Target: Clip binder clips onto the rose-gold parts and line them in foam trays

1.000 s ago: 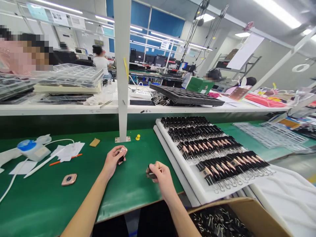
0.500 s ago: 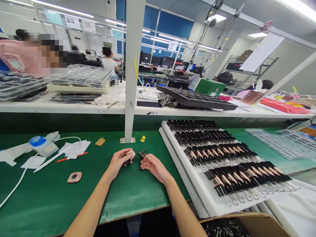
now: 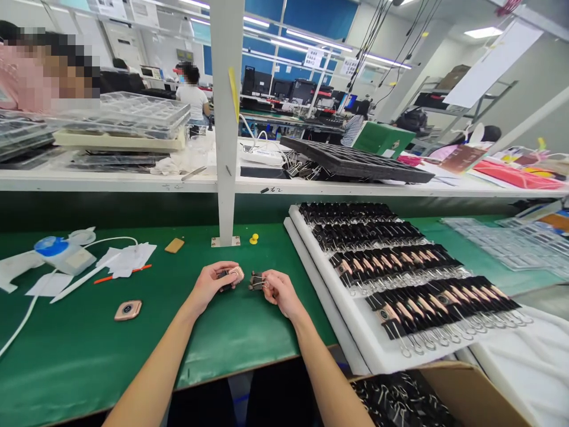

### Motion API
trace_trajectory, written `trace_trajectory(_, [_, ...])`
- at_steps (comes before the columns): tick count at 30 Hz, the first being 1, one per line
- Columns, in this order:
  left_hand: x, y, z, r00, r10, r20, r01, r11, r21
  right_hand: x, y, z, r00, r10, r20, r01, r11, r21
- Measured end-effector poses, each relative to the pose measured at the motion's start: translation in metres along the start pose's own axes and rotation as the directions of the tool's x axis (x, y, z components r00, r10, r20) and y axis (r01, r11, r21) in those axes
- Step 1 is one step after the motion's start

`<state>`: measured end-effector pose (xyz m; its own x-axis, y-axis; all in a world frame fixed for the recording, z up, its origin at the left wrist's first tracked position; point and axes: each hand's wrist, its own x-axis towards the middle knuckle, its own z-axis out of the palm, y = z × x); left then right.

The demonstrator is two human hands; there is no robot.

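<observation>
My left hand (image 3: pixel 213 289) is closed around a rose-gold watch case (image 3: pixel 237 273) with something black, probably a binder clip, against its side under the fingers. Just to the right, my right hand (image 3: pixel 280 292) pinches a black binder clip (image 3: pixel 256 281) by its wire handles, its jaw side turned toward the watch case. A small gap parts the clip from the case. A second rose-gold watch case (image 3: pixel 128 310) lies alone on the green mat (image 3: pixel 222 344), left of my left forearm, its round dark sensor facing up.
On the right, a white foam tray (image 3: pixel 306 249) carries rows of clipped watch cases (image 3: pixel 427 296). Below it stands a cardboard box (image 3: pixel 466 385) of binder clips. A blue-capped bottle (image 3: pixel 66 255), papers and an orange stick (image 3: pixel 122 274) lie left. A white post (image 3: pixel 226 207) rises ahead.
My right hand has turned the binder clip and now grips its handles, with the jaws toward the left. My left hand still holds the watch case. The camera view has shifted slightly.
</observation>
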<state>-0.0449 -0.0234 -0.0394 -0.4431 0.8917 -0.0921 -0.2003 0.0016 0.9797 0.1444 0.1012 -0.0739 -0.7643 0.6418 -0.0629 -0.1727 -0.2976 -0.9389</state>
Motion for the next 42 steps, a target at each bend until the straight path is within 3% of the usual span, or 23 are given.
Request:
trace_trajectory(17, [-0.002,-0.001,-0.002,0.995,0.026,0.097,-0.024,1.000,-0.020,-0.005,-0.004,0.003,0.998,-0.011,0.070,0.018,0.995,-0.099])
trace_trajectory(28, [0.000,-0.004,-0.006,0.979,-0.063,0.195,0.016,0.972,0.234,-0.006,-0.003,0.005,0.992,-0.004,0.125,0.045,0.943,-0.330])
trace_trajectory(42, [0.001,-0.009,-0.009,0.975,-0.070,0.212,0.004,0.956,0.294,-0.009,-0.006,0.011,0.997,-0.040,0.064,0.062,0.921,-0.385])
